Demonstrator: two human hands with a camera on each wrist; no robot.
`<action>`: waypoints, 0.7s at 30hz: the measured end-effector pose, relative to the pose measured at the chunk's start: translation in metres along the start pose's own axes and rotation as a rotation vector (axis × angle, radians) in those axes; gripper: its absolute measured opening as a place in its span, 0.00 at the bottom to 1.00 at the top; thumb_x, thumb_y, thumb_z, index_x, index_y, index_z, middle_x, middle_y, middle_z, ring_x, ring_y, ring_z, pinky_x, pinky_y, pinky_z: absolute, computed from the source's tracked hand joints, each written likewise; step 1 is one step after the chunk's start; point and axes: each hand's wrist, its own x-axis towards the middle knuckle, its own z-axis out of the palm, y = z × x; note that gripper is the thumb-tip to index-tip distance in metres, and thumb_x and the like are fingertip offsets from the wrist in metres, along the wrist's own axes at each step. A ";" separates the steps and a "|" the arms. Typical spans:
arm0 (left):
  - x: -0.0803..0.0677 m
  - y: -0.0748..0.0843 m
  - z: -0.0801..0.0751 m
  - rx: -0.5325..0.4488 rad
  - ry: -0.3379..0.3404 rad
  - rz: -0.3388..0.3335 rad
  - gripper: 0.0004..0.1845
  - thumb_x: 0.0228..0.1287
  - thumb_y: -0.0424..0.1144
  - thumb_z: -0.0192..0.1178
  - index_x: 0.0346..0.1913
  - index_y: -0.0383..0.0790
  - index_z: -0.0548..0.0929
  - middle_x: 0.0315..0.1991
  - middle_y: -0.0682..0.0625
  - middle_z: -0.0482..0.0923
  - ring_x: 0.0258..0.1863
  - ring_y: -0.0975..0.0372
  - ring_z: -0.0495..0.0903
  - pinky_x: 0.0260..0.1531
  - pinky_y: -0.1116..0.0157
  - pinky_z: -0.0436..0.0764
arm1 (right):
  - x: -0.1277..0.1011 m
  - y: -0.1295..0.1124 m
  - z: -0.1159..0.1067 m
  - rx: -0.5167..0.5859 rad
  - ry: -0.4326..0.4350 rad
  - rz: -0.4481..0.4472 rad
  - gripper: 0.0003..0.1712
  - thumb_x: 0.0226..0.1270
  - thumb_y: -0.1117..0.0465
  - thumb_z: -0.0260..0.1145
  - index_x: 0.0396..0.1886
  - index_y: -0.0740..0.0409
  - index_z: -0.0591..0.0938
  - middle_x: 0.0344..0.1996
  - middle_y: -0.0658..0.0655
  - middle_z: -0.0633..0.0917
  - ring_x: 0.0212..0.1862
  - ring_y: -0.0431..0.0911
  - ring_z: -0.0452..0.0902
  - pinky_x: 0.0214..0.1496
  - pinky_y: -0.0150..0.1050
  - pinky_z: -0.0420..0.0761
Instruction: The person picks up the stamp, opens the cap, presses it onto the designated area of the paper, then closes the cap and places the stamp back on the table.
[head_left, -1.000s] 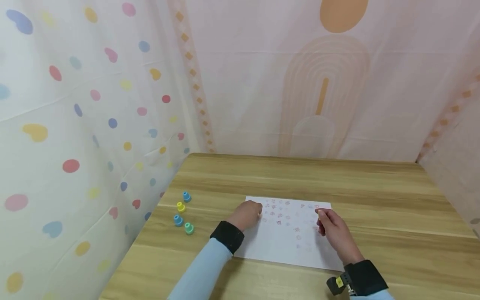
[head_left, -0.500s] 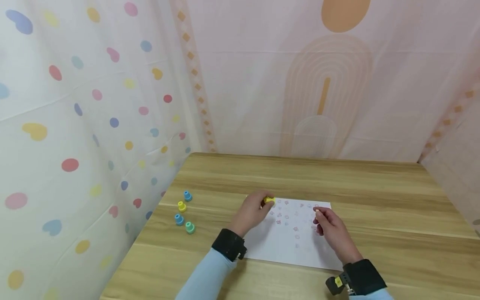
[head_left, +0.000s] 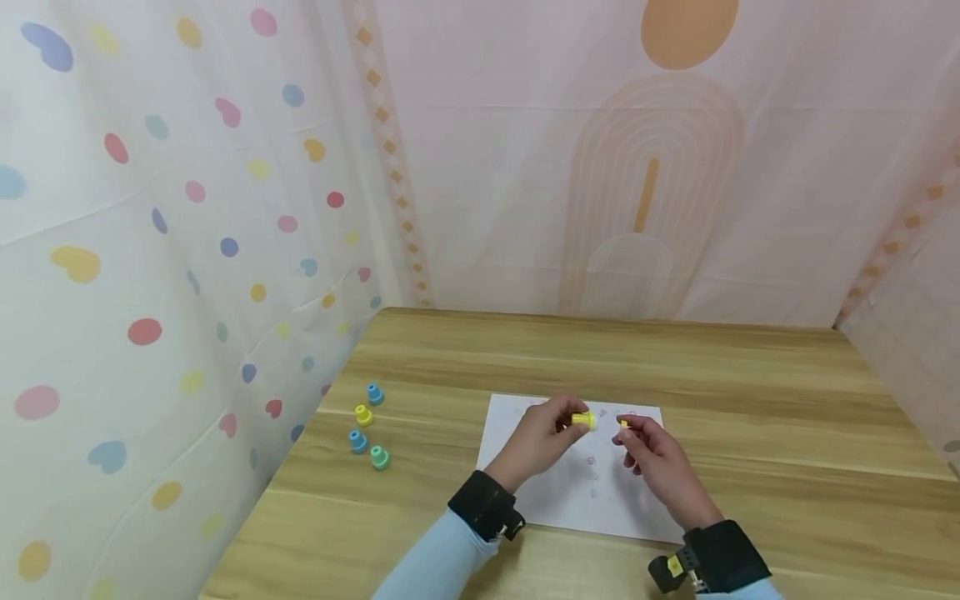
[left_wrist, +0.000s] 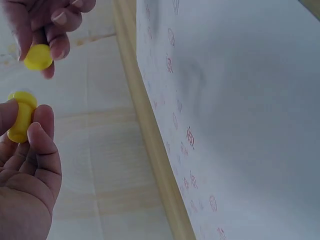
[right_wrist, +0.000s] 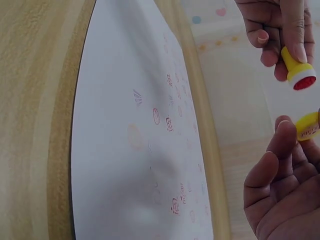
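Observation:
My left hand (head_left: 568, 421) pinches a small yellow stamp (head_left: 582, 420) above the white paper (head_left: 600, 500). Its red face (right_wrist: 304, 83) points toward my right hand (head_left: 628, 430). The right hand pinches a small yellow cap (head_left: 624, 424) a short gap from the stamp. In the left wrist view the stamp (left_wrist: 20, 117) sits between my thumb and fingers, and the cap (left_wrist: 37, 56) is held just beyond it. The paper (right_wrist: 125, 150) carries several faint red stamped marks and lies flat on the wooden table (head_left: 750, 400).
Several small stamps stand in a cluster at the table's left edge: blue (head_left: 374, 393), yellow (head_left: 363, 414), blue (head_left: 357, 441) and green (head_left: 379, 457). Patterned cloth walls close in the table at the left, back and right. Bare wood lies right of the paper.
My left hand rose from the paper's left side with the yellow stamp and moved right, close to my right hand. The right hand shifted slightly left, holding the cap.

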 end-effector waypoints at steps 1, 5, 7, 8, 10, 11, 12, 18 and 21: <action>0.000 0.001 0.001 0.000 -0.003 0.005 0.11 0.70 0.39 0.62 0.52 0.43 0.80 0.35 0.57 0.77 0.32 0.66 0.72 0.31 0.71 0.74 | 0.001 0.000 0.001 -0.001 -0.007 -0.009 0.21 0.81 0.58 0.52 0.67 0.61 0.69 0.51 0.64 0.79 0.40 0.49 0.72 0.43 0.38 0.77; -0.002 0.001 0.005 -0.008 -0.007 0.022 0.09 0.68 0.37 0.64 0.49 0.43 0.81 0.33 0.58 0.77 0.31 0.67 0.72 0.29 0.72 0.73 | 0.002 0.001 0.003 -0.011 -0.035 -0.044 0.21 0.80 0.58 0.54 0.66 0.62 0.71 0.50 0.64 0.80 0.39 0.49 0.72 0.41 0.39 0.76; -0.003 0.001 0.007 -0.014 -0.011 0.027 0.08 0.68 0.36 0.64 0.48 0.43 0.81 0.33 0.58 0.77 0.30 0.67 0.71 0.28 0.72 0.73 | 0.002 0.001 0.004 -0.017 -0.047 -0.054 0.21 0.79 0.58 0.54 0.65 0.61 0.72 0.50 0.64 0.80 0.39 0.49 0.73 0.40 0.39 0.75; -0.003 0.001 0.007 -0.016 -0.015 0.026 0.08 0.68 0.36 0.64 0.48 0.43 0.81 0.33 0.59 0.77 0.30 0.67 0.72 0.28 0.72 0.73 | 0.001 0.000 0.005 -0.019 -0.052 -0.054 0.21 0.79 0.58 0.55 0.65 0.61 0.72 0.49 0.64 0.80 0.39 0.49 0.73 0.40 0.39 0.75; -0.004 0.002 0.008 -0.021 -0.026 0.016 0.08 0.69 0.36 0.63 0.48 0.44 0.81 0.33 0.59 0.77 0.30 0.68 0.72 0.28 0.72 0.73 | 0.000 -0.001 0.006 -0.023 -0.058 -0.048 0.21 0.79 0.58 0.55 0.65 0.60 0.73 0.49 0.63 0.80 0.39 0.49 0.74 0.40 0.39 0.75; -0.005 0.002 0.008 -0.022 -0.032 0.013 0.08 0.69 0.36 0.63 0.48 0.44 0.81 0.33 0.59 0.77 0.31 0.68 0.72 0.28 0.72 0.73 | 0.000 -0.001 0.006 -0.023 -0.060 -0.044 0.21 0.79 0.57 0.56 0.65 0.60 0.73 0.49 0.63 0.80 0.39 0.49 0.74 0.40 0.40 0.75; -0.005 0.003 0.009 -0.024 -0.037 0.005 0.08 0.69 0.37 0.63 0.48 0.44 0.81 0.34 0.60 0.77 0.31 0.68 0.72 0.29 0.72 0.73 | 0.000 -0.001 0.007 -0.024 -0.061 -0.040 0.21 0.78 0.57 0.56 0.65 0.60 0.73 0.49 0.63 0.80 0.39 0.49 0.74 0.40 0.40 0.74; -0.006 0.005 0.013 -0.032 -0.051 -0.002 0.08 0.68 0.37 0.64 0.47 0.44 0.81 0.32 0.59 0.77 0.29 0.68 0.73 0.29 0.72 0.74 | -0.003 -0.001 0.008 -0.043 -0.069 -0.030 0.23 0.78 0.54 0.57 0.66 0.59 0.73 0.52 0.59 0.81 0.40 0.49 0.74 0.41 0.40 0.73; -0.006 0.008 0.015 -0.013 -0.063 0.015 0.07 0.68 0.38 0.64 0.47 0.44 0.81 0.31 0.59 0.76 0.28 0.68 0.72 0.28 0.73 0.74 | -0.004 -0.001 0.006 -0.067 -0.060 -0.032 0.22 0.79 0.54 0.56 0.65 0.61 0.74 0.49 0.58 0.83 0.40 0.48 0.74 0.41 0.39 0.72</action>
